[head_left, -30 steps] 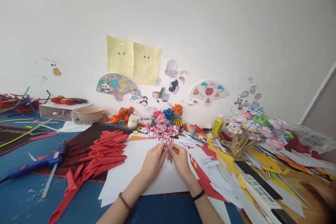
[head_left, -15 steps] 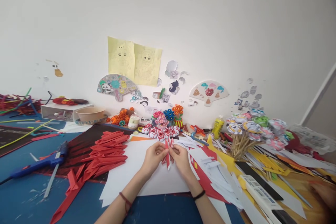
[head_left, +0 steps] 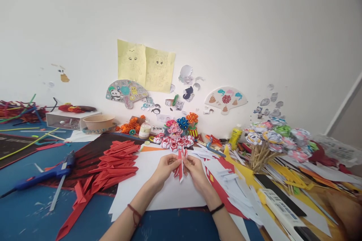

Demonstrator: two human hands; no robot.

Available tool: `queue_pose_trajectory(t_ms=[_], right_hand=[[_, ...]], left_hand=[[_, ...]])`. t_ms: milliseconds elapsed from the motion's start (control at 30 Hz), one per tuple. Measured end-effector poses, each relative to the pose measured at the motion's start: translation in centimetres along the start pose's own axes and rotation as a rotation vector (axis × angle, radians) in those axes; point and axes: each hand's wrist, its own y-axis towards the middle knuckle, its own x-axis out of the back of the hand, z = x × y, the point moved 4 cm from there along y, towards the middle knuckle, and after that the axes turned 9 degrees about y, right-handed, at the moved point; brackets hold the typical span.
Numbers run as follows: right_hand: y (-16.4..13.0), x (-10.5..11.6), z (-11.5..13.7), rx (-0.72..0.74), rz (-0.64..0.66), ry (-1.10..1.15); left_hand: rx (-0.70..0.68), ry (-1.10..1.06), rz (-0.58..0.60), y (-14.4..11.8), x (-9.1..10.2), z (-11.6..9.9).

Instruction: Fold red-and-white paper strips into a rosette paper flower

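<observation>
Folded red-and-white paper piece point(head_left: 181, 165) held upright above white sheet point(head_left: 158, 192), pinched between left hand point(head_left: 163, 168) and right hand point(head_left: 196, 171), fingers closed narrow on it. Red folded strips point(head_left: 113, 165) piled left; paper flowers point(head_left: 175, 142) just behind; glue gun point(head_left: 42, 175) far left.

Left hand point(head_left: 165, 166) and right hand point(head_left: 195, 168) pinch a folded red-and-white paper piece point(head_left: 181, 165) above white sheet point(head_left: 158, 196).

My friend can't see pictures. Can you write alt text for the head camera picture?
Two hands, left hand and right hand, pinch a folded red-and-white paper piece above a white sheet. A pile of red paper folds and a blue glue gun lie to the left.
</observation>
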Motion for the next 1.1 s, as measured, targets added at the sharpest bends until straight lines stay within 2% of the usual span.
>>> queue_pose_trajectory(t_ms=[333,633,1100], right_hand=[[0.1,0.0,0.6,0.031,-0.037,-0.018],[0.0,0.0,0.7,0.005,-0.004,-0.054],[-0.4,-0.1,1.9,-0.059,0.113,-0.092]], left_hand=[[0.034,0.004,-0.006,0.0,0.0,0.1],[0.048,0.111,0.039,-0.1,1.2,-0.7],[-0.101,0.184,0.139,-0.4,1.3,-2.5]])
